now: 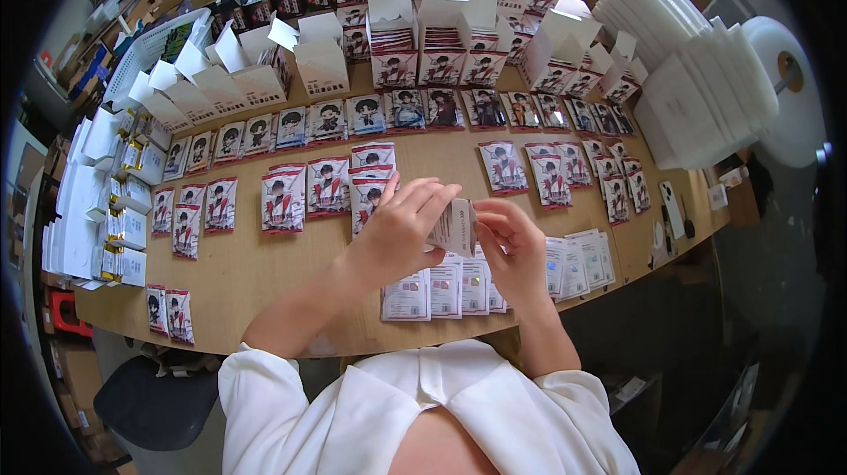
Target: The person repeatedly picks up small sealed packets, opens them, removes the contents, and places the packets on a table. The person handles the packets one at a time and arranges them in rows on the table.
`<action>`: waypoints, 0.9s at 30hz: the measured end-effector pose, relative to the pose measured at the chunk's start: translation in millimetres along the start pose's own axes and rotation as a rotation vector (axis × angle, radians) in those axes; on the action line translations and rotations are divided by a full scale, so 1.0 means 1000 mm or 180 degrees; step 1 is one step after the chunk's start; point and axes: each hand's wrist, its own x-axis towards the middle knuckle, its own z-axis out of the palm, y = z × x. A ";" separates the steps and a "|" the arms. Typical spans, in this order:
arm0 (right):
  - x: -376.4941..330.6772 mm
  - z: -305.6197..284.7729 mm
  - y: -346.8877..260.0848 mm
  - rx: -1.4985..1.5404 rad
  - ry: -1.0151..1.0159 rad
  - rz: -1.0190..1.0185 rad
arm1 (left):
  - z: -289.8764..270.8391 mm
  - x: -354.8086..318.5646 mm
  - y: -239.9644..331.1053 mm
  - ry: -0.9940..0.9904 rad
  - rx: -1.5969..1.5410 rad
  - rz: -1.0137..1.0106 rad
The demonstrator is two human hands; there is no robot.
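Left hand [410,217] clasped small box [454,226] above white packets [406,299], right hand [514,241] pinched its edge; apparently opening or closing, next move needed steady support.

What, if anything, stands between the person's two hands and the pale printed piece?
Nothing visible does. The left hand holds the pale printed piece, and the right hand is at its right edge. The white packs lie on the table beneath, not between the hands and the piece.
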 end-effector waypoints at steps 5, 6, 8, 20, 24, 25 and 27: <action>0.001 -0.010 0.005 -0.0473 -0.0060 -0.0296 | -0.002 0.003 -0.001 0.0037 -0.0231 0.0135; 0.000 -0.012 0.006 -0.0739 -0.0133 -0.0515 | -0.003 0.003 -0.001 0.0050 -0.0244 0.0157; -0.002 -0.011 0.004 -0.0751 -0.0097 -0.0593 | -0.004 0.003 -0.001 0.0133 -0.0197 0.0201; -0.004 -0.007 -0.003 -0.0658 -0.0112 -0.0705 | 0.001 0.004 0.002 0.0373 0.0255 0.0461; -0.003 -0.010 0.004 -0.0888 0.0069 -0.1117 | 0.002 0.009 0.013 0.0798 0.0286 0.0378; -0.003 -0.009 0.005 -0.0929 0.0190 -0.1334 | 0.009 0.012 0.017 0.1267 -0.0415 0.0066; -0.002 -0.005 -0.001 -0.1372 0.0461 -0.1866 | 0.019 0.013 0.017 0.1592 -0.2232 -0.0629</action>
